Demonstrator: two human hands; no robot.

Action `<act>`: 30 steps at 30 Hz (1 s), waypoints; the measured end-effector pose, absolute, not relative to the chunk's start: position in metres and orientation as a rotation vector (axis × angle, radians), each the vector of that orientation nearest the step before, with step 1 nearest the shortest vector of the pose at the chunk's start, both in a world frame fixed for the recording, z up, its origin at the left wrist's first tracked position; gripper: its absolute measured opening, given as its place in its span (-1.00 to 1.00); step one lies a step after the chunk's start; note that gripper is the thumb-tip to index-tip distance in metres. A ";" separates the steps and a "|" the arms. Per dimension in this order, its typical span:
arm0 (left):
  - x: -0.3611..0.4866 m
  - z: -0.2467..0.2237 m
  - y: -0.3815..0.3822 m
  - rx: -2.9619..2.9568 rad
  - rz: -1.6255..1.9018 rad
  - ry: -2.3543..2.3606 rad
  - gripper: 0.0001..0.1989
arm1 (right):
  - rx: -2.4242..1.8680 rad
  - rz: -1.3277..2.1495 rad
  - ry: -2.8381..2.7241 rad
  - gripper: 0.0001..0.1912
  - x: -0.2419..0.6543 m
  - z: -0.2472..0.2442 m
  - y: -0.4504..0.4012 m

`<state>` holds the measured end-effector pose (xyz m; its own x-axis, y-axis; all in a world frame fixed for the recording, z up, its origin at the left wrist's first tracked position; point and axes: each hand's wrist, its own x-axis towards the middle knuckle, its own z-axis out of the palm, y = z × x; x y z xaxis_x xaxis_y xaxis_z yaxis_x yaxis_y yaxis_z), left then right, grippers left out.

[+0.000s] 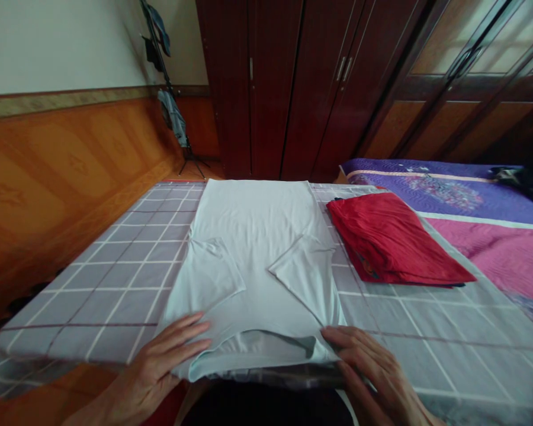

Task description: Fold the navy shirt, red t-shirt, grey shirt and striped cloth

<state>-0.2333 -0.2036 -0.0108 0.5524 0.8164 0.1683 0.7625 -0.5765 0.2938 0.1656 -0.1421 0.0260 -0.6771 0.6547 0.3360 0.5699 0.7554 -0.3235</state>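
A pale, light blue-white shirt [257, 254] lies flat on the bed's grey checked sheet [128, 260], its neckline toward me and both short sleeves folded in over the body. My left hand [164, 355] rests on the shirt's near left corner with the fingers spread. At the near right corner, my right hand [368, 361] has its fingers close together, with the shirt's edge between thumb and fingers. To the right of the shirt lies a folded stack of red cloth [400, 236], with a dark edge showing underneath.
A second bed with a purple and pink cover [462, 195] stands at the right, dark cloth on its far side. Behind are a dark red wardrobe [270, 89] and a coat stand [162, 59] with hanging clothes. An orange panelled wall [71, 160] runs along the left.
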 end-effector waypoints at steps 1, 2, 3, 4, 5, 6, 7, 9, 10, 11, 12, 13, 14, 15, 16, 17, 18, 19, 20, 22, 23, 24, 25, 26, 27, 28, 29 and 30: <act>-0.234 -0.008 -0.204 2.597 0.407 1.329 -0.48 | -0.897 0.244 -2.529 -0.80 0.166 0.024 -0.142; -0.234 -0.005 -0.204 2.612 0.387 1.347 -0.45 | -0.861 0.201 -2.531 -0.83 0.166 0.019 -0.140; -0.232 -0.003 -0.205 2.641 0.371 1.384 -0.40 | -0.821 0.141 -2.534 -0.84 0.165 0.012 -0.138; -0.231 -0.002 -0.205 2.673 0.359 1.437 -0.34 | -0.778 0.067 -2.534 -0.81 0.165 0.004 -0.135; -0.229 0.000 -0.206 2.698 0.361 1.506 -0.27 | -0.744 -0.008 -2.537 -0.75 0.165 -0.003 -0.133; -0.227 0.001 -0.206 2.716 0.366 1.570 -0.22 | -0.734 -0.074 -2.548 -0.65 0.167 -0.009 -0.130; -0.226 0.002 -0.207 2.731 0.369 1.621 -0.17 | -0.741 -0.128 -2.558 -0.56 0.169 -0.014 -0.128; -0.228 0.004 -0.207 2.770 0.387 1.665 -0.14 | -0.773 -0.191 -2.583 -0.47 0.177 -0.017 -0.124; -0.231 0.005 -0.206 2.787 0.397 1.676 -0.13 | -0.793 -0.206 -2.592 -0.46 0.181 -0.017 -0.122; -0.235 0.005 -0.205 2.804 0.410 1.685 -0.14 | -0.812 -0.214 -2.600 -0.45 0.186 -0.017 -0.120; -0.239 0.004 -0.204 2.815 0.417 1.693 -0.14 | -0.829 -0.212 -2.607 -0.45 0.190 -0.017 -0.118; -0.244 0.003 -0.203 2.819 0.424 1.706 -0.14 | -0.850 -0.198 -2.611 -0.43 0.193 -0.017 -0.116; -0.249 0.000 -0.202 2.819 0.424 1.716 -0.14 | -0.874 -0.170 -2.618 -0.43 0.195 -0.018 -0.113; -0.254 -0.003 -0.200 2.823 0.427 1.714 -0.14 | -0.888 -0.136 -2.624 -0.43 0.196 -0.019 -0.111; -0.258 -0.006 -0.198 2.835 0.422 1.694 -0.14 | -0.891 -0.096 -2.634 -0.44 0.196 -0.020 -0.108; -0.262 -0.009 -0.196 2.851 0.424 1.662 -0.15 | -0.885 -0.057 -2.645 -0.46 0.195 -0.022 -0.106; -0.266 -0.011 -0.193 2.861 0.437 1.632 -0.16 | -0.869 -0.024 -2.653 -0.49 0.193 -0.022 -0.103; -0.269 -0.013 -0.191 2.869 0.462 1.599 -0.18 | -0.845 0.002 -2.657 -0.53 0.191 -0.022 -0.101; -0.272 -0.013 -0.188 2.867 0.482 1.565 -0.21 | -0.818 0.024 -2.662 -0.57 0.189 -0.020 -0.099; -0.277 -0.008 -0.185 2.845 0.463 1.495 -0.27 | -0.783 0.069 -2.669 -0.61 0.186 -0.013 -0.095; -0.279 -0.005 -0.185 2.832 0.434 1.460 -0.30 | -0.772 0.095 -2.670 -0.62 0.185 -0.008 -0.093; -0.281 -0.003 -0.186 2.813 0.400 1.433 -0.33 | -0.771 0.126 -2.670 -0.63 0.186 -0.002 -0.092; -0.282 -0.001 -0.188 2.784 0.388 1.423 -0.36 | -0.778 0.161 -2.668 -0.64 0.187 0.005 -0.091; -0.283 0.000 -0.191 2.748 0.410 1.429 -0.38 | -0.776 0.198 -2.668 -0.65 0.188 0.011 -0.091; -0.284 0.000 -0.195 2.708 0.464 1.440 -0.41 | -0.768 0.230 -2.668 -0.66 0.190 0.017 -0.092; -0.284 -0.002 -0.200 2.665 0.526 1.454 -0.43 | -0.759 0.256 -2.664 -0.68 0.192 0.021 -0.093; -0.284 -0.005 -0.206 2.627 0.572 1.463 -0.45 | -0.754 0.273 -2.657 -0.70 0.194 0.024 -0.096; -0.284 -0.008 -0.212 2.600 0.591 1.468 -0.48 | -0.752 0.285 -2.645 -0.73 0.196 0.025 -0.099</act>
<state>-0.2839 -0.2117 -0.0076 0.4609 0.8409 0.2836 0.8030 -0.5312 0.2703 0.1964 -0.0990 0.0255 -0.7871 0.5401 0.2980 0.4643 0.8368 -0.2901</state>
